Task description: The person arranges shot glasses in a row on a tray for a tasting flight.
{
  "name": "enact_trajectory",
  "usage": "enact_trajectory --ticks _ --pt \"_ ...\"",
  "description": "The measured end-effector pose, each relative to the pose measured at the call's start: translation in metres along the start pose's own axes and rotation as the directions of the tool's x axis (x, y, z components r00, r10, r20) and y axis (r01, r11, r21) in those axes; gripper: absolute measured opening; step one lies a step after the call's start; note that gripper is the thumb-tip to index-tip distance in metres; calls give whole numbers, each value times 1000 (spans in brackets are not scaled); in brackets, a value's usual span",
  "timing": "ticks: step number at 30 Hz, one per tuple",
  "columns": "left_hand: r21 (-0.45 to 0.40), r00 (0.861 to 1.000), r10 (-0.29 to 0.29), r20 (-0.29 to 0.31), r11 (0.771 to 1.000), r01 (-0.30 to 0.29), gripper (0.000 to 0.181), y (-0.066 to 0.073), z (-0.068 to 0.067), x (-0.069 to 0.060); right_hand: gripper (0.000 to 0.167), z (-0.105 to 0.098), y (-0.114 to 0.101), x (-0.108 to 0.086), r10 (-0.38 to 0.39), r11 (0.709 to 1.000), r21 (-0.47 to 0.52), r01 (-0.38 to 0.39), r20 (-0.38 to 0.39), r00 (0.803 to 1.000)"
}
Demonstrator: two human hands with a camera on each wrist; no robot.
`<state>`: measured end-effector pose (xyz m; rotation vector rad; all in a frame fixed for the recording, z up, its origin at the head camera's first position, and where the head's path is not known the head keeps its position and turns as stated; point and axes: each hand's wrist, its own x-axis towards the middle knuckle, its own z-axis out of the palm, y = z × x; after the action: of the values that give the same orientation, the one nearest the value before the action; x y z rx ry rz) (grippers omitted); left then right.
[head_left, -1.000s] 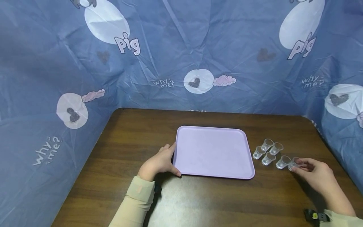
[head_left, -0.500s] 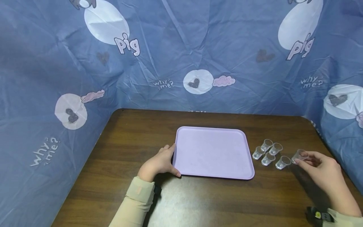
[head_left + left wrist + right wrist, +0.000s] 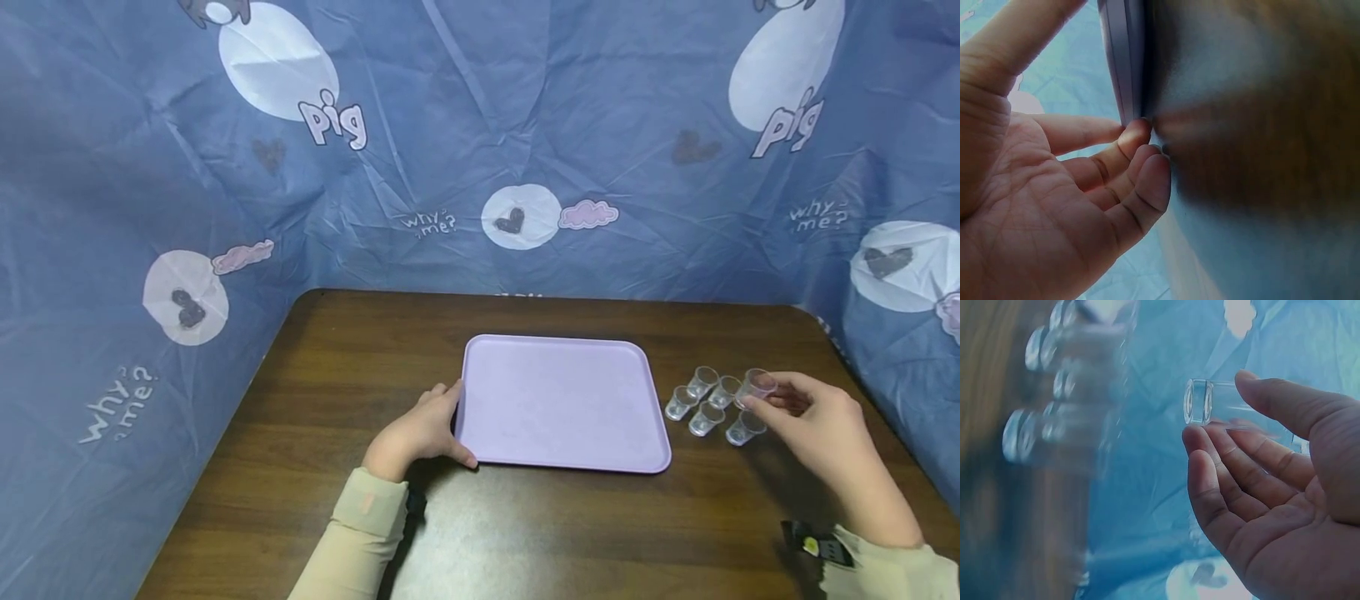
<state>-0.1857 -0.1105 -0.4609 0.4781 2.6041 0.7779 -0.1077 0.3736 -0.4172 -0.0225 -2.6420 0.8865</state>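
My right hand (image 3: pixel 821 421) pinches a small clear shot glass (image 3: pixel 754 386) between thumb and fingers, above the table. In the right wrist view the held glass (image 3: pixel 1199 402) lies sideways, its thick base away from the palm. Just below and left of it, several matching shot glasses (image 3: pixel 681 403) stand upright. A flat lilac tray (image 3: pixel 562 404) lies left of them. My left hand (image 3: pixel 420 429) rests against its left edge, thumb at the near corner. The left wrist view has the fingertips (image 3: pixel 1152 181) loosely bent at the tray's edge (image 3: pixel 1124 62), pinching nothing visible.
The brown wooden table (image 3: pixel 337 350) has rounded far corners. A blue printed cloth (image 3: pixel 420 125) hangs behind it and at both sides. Bare wood shows in front of the tray and along its left.
My right hand has lifted one shot glass off the table and carried it left and away from me, over the other glasses. The left hand and tray have stayed put.
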Motion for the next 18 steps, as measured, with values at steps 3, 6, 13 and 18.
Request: enact_trajectory --ticks 3,6,13,18 --pt "-1 1000 1 -2 1000 -1 127 0 0 1 32 7 -13 5 -18 1000 7 18 18 1000" --pt "8 1000 6 -8 1000 -6 127 -1 1 1 31 17 -26 10 -43 999 19 42 41 998" --pt "11 1000 -5 -7 1000 5 129 -1 1 1 32 43 -58 21 -101 993 73 93 122 987" --pt "6 1000 -6 -8 1000 6 129 -1 1 1 30 65 -77 28 -119 988 114 99 180 977"
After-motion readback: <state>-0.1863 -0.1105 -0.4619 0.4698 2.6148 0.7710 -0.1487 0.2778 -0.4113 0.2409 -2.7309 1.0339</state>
